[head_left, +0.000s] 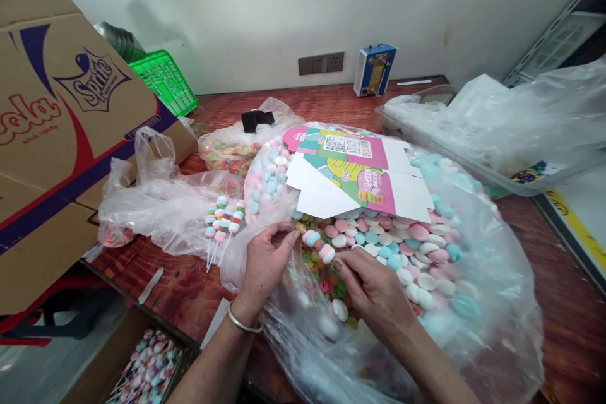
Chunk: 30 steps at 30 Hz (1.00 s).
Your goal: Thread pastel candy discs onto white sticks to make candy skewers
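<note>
Several marshmallow and gummy pieces form a candy skewer [326,254] between my two hands, above an opened plastic bag. My right hand [374,281] is closed at its lower end, with the thumb and forefinger pinched beside a pink-and-white piece. My left hand [269,260], with a bangle at the wrist, has its fingertips drawn together near the upper end; what they pinch is hidden. Beneath lie loose pink, white and blue marshmallow discs [419,259] and coloured gummy rings [326,284]. Finished-looking candy skewers [223,219] rest on plastic to the left.
Flattened printed cartons [350,173] lie on the marshmallow bag. A large cardboard box [61,126] and green basket [165,82] stand left. Below is a box of candy skewers [151,363]. A plastic tub [454,145] sits right; a blue device [375,69] stands by the wall.
</note>
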Tool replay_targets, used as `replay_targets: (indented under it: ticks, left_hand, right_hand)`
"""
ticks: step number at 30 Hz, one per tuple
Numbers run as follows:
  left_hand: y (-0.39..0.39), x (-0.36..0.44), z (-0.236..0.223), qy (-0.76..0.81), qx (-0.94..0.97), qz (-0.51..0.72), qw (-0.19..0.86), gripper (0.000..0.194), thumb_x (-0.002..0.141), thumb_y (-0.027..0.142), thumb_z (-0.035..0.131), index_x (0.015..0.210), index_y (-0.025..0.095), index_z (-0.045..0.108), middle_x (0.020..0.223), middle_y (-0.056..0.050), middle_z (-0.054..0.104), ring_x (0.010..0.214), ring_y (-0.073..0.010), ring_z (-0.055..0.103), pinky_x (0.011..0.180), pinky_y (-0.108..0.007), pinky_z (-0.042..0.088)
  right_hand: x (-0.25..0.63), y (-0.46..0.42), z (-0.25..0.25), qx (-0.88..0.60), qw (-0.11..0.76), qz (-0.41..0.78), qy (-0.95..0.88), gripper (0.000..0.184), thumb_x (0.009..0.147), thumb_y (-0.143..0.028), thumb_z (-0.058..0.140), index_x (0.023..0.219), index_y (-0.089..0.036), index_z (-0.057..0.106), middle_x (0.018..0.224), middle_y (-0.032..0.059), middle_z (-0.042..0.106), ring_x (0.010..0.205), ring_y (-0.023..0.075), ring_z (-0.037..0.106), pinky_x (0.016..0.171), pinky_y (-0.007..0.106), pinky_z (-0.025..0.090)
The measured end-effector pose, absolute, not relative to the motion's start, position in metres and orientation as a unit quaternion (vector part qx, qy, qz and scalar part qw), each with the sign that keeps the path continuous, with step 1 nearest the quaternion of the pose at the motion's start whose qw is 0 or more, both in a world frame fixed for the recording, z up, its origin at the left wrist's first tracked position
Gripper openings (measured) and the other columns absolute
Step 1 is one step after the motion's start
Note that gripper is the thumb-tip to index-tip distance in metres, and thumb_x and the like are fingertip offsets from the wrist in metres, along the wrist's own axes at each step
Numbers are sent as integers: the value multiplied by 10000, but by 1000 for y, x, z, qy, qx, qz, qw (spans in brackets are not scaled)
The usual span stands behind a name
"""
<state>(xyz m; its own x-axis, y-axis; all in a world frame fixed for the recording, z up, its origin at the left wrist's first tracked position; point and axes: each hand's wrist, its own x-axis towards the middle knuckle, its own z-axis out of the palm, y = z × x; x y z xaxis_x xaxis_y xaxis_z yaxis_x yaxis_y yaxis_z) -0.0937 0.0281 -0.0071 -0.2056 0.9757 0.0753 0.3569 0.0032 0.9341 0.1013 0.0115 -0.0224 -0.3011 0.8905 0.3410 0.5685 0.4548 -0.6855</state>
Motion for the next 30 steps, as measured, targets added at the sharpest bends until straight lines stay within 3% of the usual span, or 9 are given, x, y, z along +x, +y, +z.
replay_targets:
  ticks: [7,12,17,23,30]
  left_hand:
    - [22,-89,5,500,478,494,526,219,698,276,780,835,152,663,836,-22,696,787,-125,637,740,-227,506]
    - [15,-80,9,438,448,383,679,317,666,371,798,852,138,691,703,-26,673,565,-132,619,555,-254,497]
    - [7,-66,5,436,450,359,692,277,644,319,825,839,153,721,762,-25,701,650,-125,642,615,-227,497]
    - [1,-44,-6,433,394,375,718,290,608,290,854,816,139,721,723,-16,698,624,-112,637,614,-217,505]
    - [0,-32,-10,406,307,377,774,279,614,256,853,811,121,710,776,-36,703,663,-116,641,633,-223,520]
  right_hand:
    - [126,-23,-7,-480,354,177,-782,231,949,-244,429,839,-210,629,743,9,587,667,107,587,596,193,449]
    - [151,-52,1,-469,361,176,-787,260,917,-185,427,1033,-214,658,824,36,624,701,107,626,604,177,494]
    - [160,-86,-8,-524,340,150,-766,336,940,-204,413,1210,-207,613,814,35,637,675,110,646,588,173,509]
    - [143,-113,-22,-589,389,208,-677,244,957,-238,442,787,-207,613,705,-2,621,637,110,615,597,182,474]
    - [141,-113,-23,-593,413,228,-653,229,959,-232,436,843,-204,631,754,15,637,693,126,619,632,192,475]
